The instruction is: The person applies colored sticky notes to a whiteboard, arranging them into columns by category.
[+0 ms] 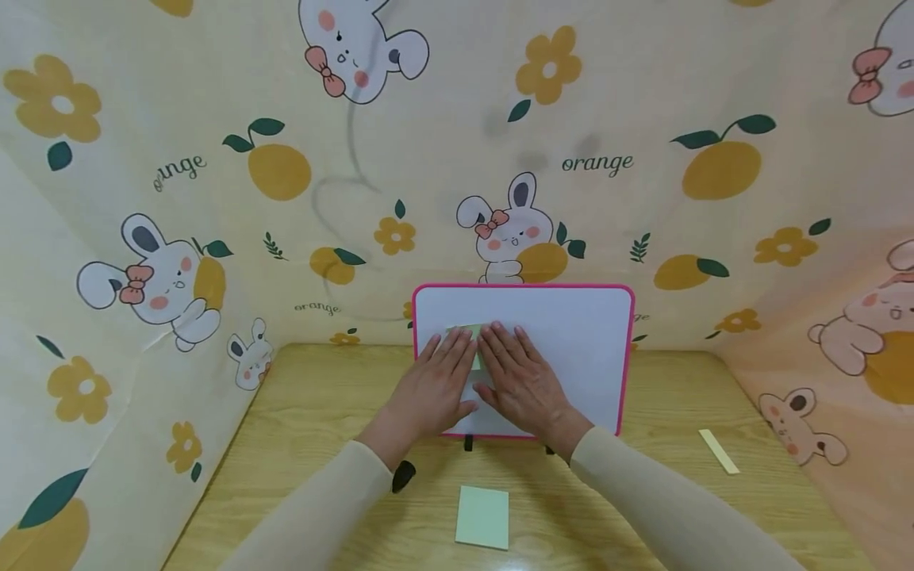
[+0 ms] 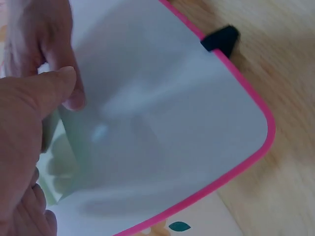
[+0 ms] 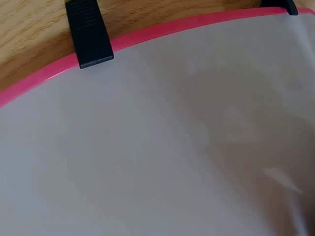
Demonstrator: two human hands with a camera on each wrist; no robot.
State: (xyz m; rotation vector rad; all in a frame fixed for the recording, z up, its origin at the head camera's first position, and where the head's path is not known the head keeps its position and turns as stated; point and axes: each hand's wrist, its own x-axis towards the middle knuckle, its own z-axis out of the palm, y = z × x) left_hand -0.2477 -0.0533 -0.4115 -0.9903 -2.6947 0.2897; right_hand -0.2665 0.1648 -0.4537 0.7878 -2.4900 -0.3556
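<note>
A white board with a pink rim [image 1: 585, 357] leans upright at the back of the table. On its upper left part is a pale green sticky note [image 1: 476, 361], mostly covered by fingers. My left hand [image 1: 428, 392] presses the note's left side with straight fingers. Beside it, my right hand [image 1: 524, 385] lies with extended fingers over the right edge. The left wrist view shows part of the note [image 2: 66, 167] under both hands. In the right wrist view only the board [image 3: 123, 147] and its black feet [image 3: 91, 37] are plain.
A pale green sticky note pad [image 1: 482, 517] lies on the wooden table [image 1: 321, 404] in front of the board. Left of it is a small black object [image 1: 403, 476], partly behind the left wrist. A pale yellow strip [image 1: 718, 452] lies at the right. Printed cloth surrounds the table.
</note>
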